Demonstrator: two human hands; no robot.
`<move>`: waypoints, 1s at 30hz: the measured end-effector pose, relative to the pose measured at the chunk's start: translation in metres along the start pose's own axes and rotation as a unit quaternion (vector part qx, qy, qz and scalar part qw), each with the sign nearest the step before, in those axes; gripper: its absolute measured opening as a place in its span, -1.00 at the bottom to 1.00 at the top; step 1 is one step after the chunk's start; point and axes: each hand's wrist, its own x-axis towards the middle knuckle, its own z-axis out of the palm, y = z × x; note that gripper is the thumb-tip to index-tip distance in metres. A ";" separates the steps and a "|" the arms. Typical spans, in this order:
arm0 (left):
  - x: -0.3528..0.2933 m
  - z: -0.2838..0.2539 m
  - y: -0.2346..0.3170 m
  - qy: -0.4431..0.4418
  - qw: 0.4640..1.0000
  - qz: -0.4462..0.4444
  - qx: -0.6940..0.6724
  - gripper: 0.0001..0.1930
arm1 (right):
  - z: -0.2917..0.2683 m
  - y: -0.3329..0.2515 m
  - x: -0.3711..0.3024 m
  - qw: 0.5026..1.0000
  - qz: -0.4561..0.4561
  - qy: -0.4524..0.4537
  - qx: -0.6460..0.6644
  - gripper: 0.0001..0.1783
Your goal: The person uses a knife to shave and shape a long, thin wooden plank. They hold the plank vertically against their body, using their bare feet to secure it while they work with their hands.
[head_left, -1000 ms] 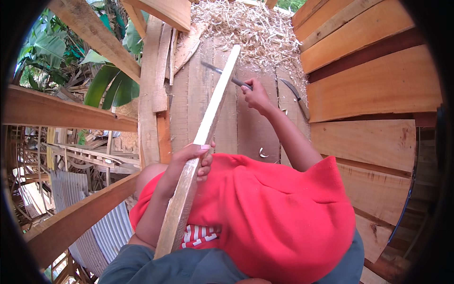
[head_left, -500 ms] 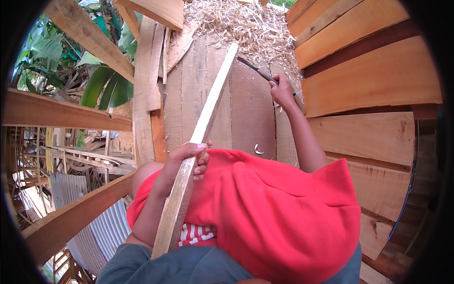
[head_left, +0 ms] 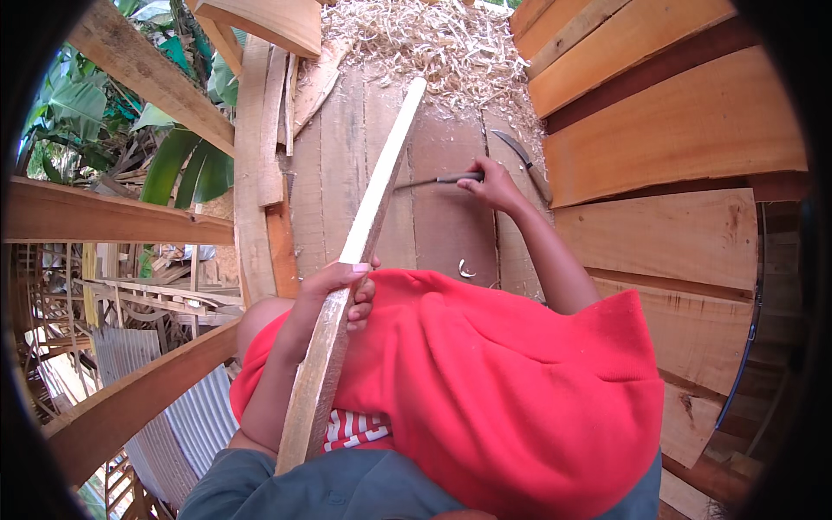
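My left hand (head_left: 328,293) is closed round a long wooden stick (head_left: 377,191). The stick slants from my lap up and away; its far part is shaved pale and tapers, while its near part is rough and brownish. My right hand (head_left: 494,185) grips the dark handle of a slim, straight tool (head_left: 425,182), knife- or file-like, whose thin end points left toward the stick. That tip lies close to the stick's edge; whether they touch, I cannot tell. Just beyond my right hand, a curved sickle-like knife (head_left: 524,159) with a wooden handle lies on the planks.
Curled wood shavings (head_left: 433,39) are heaped at the far end of the plank floor (head_left: 451,234). Stacked boards (head_left: 676,130) wall the right side. On the left are loose planks (head_left: 251,156), wooden rails (head_left: 121,212) and corrugated sheets (head_left: 173,433) lower down.
My right hand has moved left and slightly nearer, turning the slim tool toward level. The curved knife, mostly hidden before, now shows. My left hand keeps its hold on the stick.
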 end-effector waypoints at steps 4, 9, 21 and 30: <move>-0.001 -0.001 -0.002 0.006 1.000 0.007 0.005 -0.60 | -0.021 -0.005 0.015 0.990 0.099 0.096 0.008 -0.67; 0.000 -0.002 -0.001 0.000 1.000 0.007 0.004 -0.60 | -0.043 0.011 0.001 0.961 0.017 -0.271 0.043 -0.72; 0.000 -0.001 -0.002 0.002 1.000 0.009 0.005 -0.59 | -0.054 -0.014 -0.001 0.998 0.057 0.035 0.011 -0.75; 0.000 0.001 -0.004 0.009 1.000 -0.001 0.006 -0.60 | -0.045 -0.025 -0.046 0.989 -0.032 0.077 -0.121 -0.71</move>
